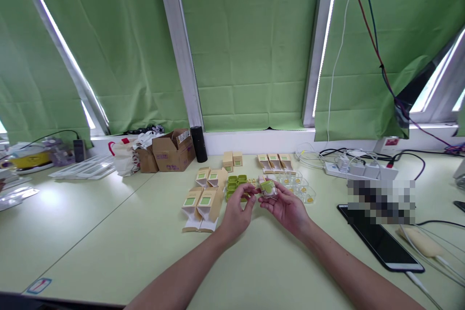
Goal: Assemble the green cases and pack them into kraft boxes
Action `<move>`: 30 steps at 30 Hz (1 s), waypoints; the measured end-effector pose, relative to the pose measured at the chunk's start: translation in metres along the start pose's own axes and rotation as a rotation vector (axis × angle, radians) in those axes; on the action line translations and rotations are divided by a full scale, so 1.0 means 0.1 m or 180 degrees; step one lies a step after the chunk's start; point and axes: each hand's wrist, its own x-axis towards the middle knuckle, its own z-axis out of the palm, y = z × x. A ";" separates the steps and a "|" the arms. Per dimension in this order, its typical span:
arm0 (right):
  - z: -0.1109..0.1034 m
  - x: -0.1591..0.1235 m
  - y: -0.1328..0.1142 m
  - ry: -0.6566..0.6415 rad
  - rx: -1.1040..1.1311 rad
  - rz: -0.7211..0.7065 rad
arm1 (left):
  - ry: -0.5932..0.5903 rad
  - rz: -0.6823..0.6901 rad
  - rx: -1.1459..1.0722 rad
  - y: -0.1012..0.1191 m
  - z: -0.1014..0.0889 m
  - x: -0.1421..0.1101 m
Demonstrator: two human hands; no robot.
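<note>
My right hand (288, 208) holds a small clear container with a green top (268, 189), its fingers wrapped round the base and side. Close to its left side, my left hand (238, 208) has its thumb and fingers curled together; whatever is between them is too small to make out. Just behind the left hand, several small green cups (232, 185) stand in rows, partly hidden by the fingers. Clear cups with yellow centres (308, 196) lie behind the right hand. Cardboard boxes with green-windowed fronts (205, 201) stand with flaps open to the left.
More small boxes stand at the back (275, 162). A brown carton (174, 150) and a black cylinder (198, 144) are by the wall. On the right lie a phone (381, 240), a power strip (359, 170) and several cables. White flat panels (85, 167) lie far left.
</note>
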 end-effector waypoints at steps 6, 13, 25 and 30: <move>0.04 -0.01 -0.01 0.0205 -0.0241 -0.0226 | -0.0032 -0.0220 -0.0165 -0.04 0.01 0.02; 0.06 -0.04 0.01 0.0541 -0.1258 -0.0812 | -0.0149 -0.0341 -0.0271 0.01 0.01 0.02; 0.06 -0.03 0.09 0.0313 -0.1849 -0.0926 | -0.0235 -0.0385 -0.0142 0.03 0.01 -0.01; 0.02 -0.04 -0.01 0.0156 -0.2513 -0.1111 | -0.0143 -0.0210 0.0204 -0.01 -0.05 0.01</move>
